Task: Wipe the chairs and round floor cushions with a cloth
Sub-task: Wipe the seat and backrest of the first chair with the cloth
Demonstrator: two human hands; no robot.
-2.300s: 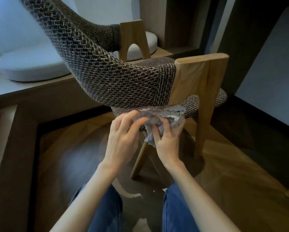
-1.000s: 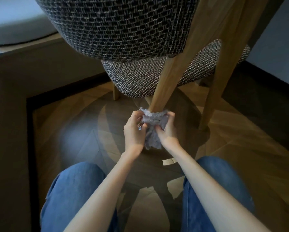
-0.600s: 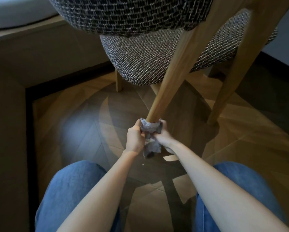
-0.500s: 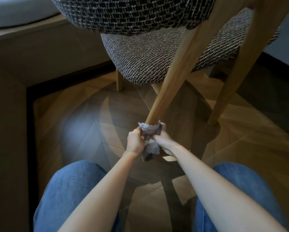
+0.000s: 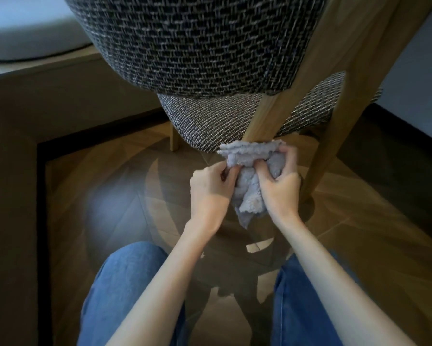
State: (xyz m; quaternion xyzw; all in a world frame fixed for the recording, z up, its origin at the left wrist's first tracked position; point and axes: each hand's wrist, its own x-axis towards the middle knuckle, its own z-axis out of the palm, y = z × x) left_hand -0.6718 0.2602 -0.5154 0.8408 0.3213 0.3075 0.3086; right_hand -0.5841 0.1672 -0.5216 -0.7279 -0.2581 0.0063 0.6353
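Observation:
A chair with a dark woven backrest [image 5: 197,41] and woven seat [image 5: 225,123] stands close in front of me on light wooden legs. A grey fluffy cloth [image 5: 252,171] is wrapped round the near rear leg [image 5: 265,118], just below the seat. My left hand [image 5: 210,191] grips the cloth from the left, my right hand [image 5: 280,186] from the right. The part of the leg under the cloth is hidden. A pale round floor cushion [image 5: 30,33] lies on a raised platform at the top left.
The floor is wooden parquet [image 5: 105,196]. A second chair leg [image 5: 327,151] stands just right of my hands, another [image 5: 174,139] further back. A dark wooden step [image 5: 60,93] runs along the left and back. My knees in blue jeans are at the bottom.
Both hands have slid the cloth up the rear leg, from near the floor to just under the seat. Before that they took it down from seat height.

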